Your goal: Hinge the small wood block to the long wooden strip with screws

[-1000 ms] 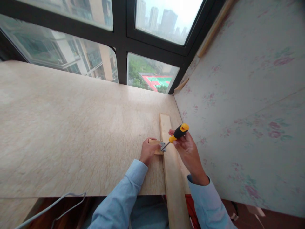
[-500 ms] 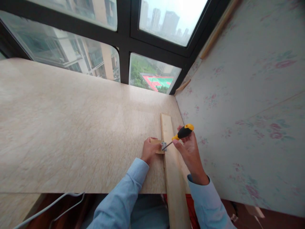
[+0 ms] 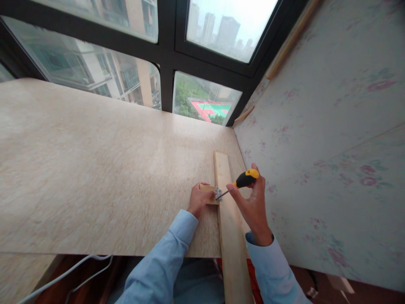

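A long wooden plank point(image 3: 230, 236) lies along the right side of a pale marble-patterned table point(image 3: 95, 169), jutting past its near edge. A small wooden block point(image 3: 209, 189) sits against the plank's left side, joined by a small metal bracket point(image 3: 218, 194). My left hand point(image 3: 198, 201) is closed over the block, pressing it down. My right hand point(image 3: 249, 202) grips a black-and-yellow screwdriver point(image 3: 243, 180), whose metal tip rests on the bracket.
A floral-papered wall point(image 3: 332, 147) rises close on the right of the plank. Dark-framed windows point(image 3: 164, 59) stand behind the table. A white cable point(image 3: 63, 274) hangs below the table's near edge at the left.
My right hand has turned on the screwdriver handle, fingers shifting around it, and the handle has tilted slightly to the right. The left hand and block stay put.
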### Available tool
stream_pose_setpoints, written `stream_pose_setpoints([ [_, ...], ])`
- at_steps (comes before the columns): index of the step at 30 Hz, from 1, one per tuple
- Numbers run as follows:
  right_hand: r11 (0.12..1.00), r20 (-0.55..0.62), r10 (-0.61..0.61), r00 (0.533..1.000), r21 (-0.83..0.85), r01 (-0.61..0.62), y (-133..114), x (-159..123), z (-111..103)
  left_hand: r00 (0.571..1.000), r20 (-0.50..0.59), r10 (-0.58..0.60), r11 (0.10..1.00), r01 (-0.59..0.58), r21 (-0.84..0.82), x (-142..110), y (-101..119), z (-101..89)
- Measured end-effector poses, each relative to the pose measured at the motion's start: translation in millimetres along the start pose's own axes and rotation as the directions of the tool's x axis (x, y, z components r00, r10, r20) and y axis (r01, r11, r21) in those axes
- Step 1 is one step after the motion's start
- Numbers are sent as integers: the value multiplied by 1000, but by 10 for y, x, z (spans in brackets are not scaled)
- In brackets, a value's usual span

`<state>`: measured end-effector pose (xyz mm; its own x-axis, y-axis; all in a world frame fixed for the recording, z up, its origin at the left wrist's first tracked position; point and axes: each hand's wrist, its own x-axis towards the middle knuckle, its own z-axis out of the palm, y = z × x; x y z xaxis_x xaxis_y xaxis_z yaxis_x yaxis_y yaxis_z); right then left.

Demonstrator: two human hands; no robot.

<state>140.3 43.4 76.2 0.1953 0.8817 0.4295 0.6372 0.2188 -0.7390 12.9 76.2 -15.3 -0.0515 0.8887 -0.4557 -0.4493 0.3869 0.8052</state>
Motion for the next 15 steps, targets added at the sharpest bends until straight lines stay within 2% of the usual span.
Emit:
stream_pose_setpoints([
  [2, 989, 78, 2, 997, 147, -13, 17, -12, -9, 1000, 2, 4, 1000, -4, 11, 18, -12, -4],
  [5, 904, 241, 15, 970, 412, -116, 20, -19, -31, 1000, 10, 9, 999, -10, 38, 42, -32, -16],
  [7, 855, 292, 25, 956, 489, -172, 10, -18, -48, 1000, 18, 21, 999, -22, 42, 49, -43, -24],
  [9, 849, 283, 51, 958, 492, -191, 0, -16, -64, 999, 19, 29, 999, -29, 44, 49, -49, -28],
  [11, 883, 250, 69, 966, 435, -176, -7, -15, -79, 999, 14, 30, 998, -31, 51, 44, -49, -27],
  [15, 947, 190, -22, 982, 318, -41, -26, -33, -106, 1000, 15, 27, 998, -28, 53, 34, -42, -18],
])
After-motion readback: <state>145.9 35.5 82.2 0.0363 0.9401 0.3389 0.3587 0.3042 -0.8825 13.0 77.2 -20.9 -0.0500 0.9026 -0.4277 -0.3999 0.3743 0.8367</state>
